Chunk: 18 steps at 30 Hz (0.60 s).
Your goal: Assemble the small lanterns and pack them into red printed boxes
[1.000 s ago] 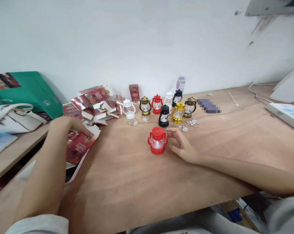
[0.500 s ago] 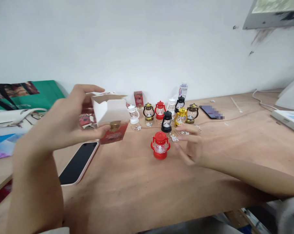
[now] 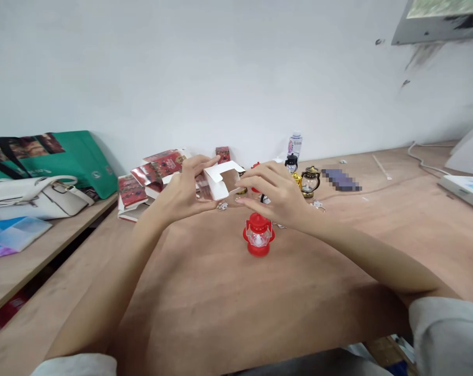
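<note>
My left hand (image 3: 184, 193) grips a small white and red cardboard box (image 3: 221, 180), held open in the air above the table. My right hand (image 3: 278, 194) reaches to the box's right side, its fingertips touching the open flap. Just below both hands a red toy lantern (image 3: 259, 235) stands upright on the wooden table (image 3: 228, 292). Behind my hands stand other small lanterns, mostly hidden; a black one (image 3: 291, 163) and a bronze one (image 3: 309, 181) show at the right.
Flattened red boxes (image 3: 150, 169) lie piled at the back left, an upright red box (image 3: 223, 154) and a small bottle (image 3: 295, 143) by the wall. A green bag (image 3: 64, 159) and white handbag (image 3: 33, 196) sit on a side bench. A white device (image 3: 465, 188) lies far right.
My left hand has carried the box rightward to the middle of the table, over the red lantern. My right hand rose from the table to meet the box. The phone is out of sight.
</note>
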Each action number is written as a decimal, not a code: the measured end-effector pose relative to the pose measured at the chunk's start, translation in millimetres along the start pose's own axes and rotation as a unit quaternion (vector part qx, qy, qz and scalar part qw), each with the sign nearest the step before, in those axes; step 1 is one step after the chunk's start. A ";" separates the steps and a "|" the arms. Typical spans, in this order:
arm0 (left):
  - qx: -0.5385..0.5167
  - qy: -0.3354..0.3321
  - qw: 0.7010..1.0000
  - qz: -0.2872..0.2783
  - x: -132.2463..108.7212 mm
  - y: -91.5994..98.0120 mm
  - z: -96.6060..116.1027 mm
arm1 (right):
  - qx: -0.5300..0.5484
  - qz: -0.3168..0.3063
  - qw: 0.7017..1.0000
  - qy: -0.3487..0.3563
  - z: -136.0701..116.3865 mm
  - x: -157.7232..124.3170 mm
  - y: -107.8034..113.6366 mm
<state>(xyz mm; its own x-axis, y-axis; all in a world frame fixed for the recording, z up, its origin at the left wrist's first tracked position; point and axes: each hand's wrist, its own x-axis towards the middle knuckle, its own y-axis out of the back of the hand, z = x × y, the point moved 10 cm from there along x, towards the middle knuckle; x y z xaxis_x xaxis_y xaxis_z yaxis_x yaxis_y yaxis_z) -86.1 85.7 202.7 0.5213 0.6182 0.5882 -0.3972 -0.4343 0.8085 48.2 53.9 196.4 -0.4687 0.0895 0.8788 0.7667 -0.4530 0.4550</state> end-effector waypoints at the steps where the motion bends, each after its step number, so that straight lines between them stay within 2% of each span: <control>1: 0.004 -0.002 1.000 0.007 -0.1 -1.3 0.5 | -0.009 0.006 1.000 0.004 -0.8 -1.4 -0.1; 6: 0.020 0.018 0.999 0.027 -0.9 -3.5 0.6 | -0.049 0.042 0.998 0.026 -1.0 -2.2 6.8; 9: -0.012 -0.007 1.000 -0.004 0.8 -0.3 11.3 | -0.087 0.068 0.990 0.089 -5.5 -1.8 17.2; 12: -0.041 -0.032 0.998 -0.044 1.6 7.5 22.6 | -0.108 0.044 0.983 0.143 -6.3 -2.1 19.8; 15: -0.068 -0.037 0.993 -0.087 -0.1 12.9 27.2 | -0.100 0.008 0.985 0.142 -0.4 -1.9 18.0; 18: -0.095 -0.046 0.983 -0.149 -5.2 8.7 29.4 | -0.081 -0.025 0.983 0.162 -5.1 -4.2 11.8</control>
<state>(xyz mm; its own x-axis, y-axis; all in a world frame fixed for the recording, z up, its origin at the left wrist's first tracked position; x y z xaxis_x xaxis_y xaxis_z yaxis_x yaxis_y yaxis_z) -70.1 59.5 207.2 0.6983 0.6343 0.3317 -0.3463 -0.1062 0.9321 57.0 43.7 197.3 -0.6392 -0.1596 0.7523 0.6711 -0.5934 0.4443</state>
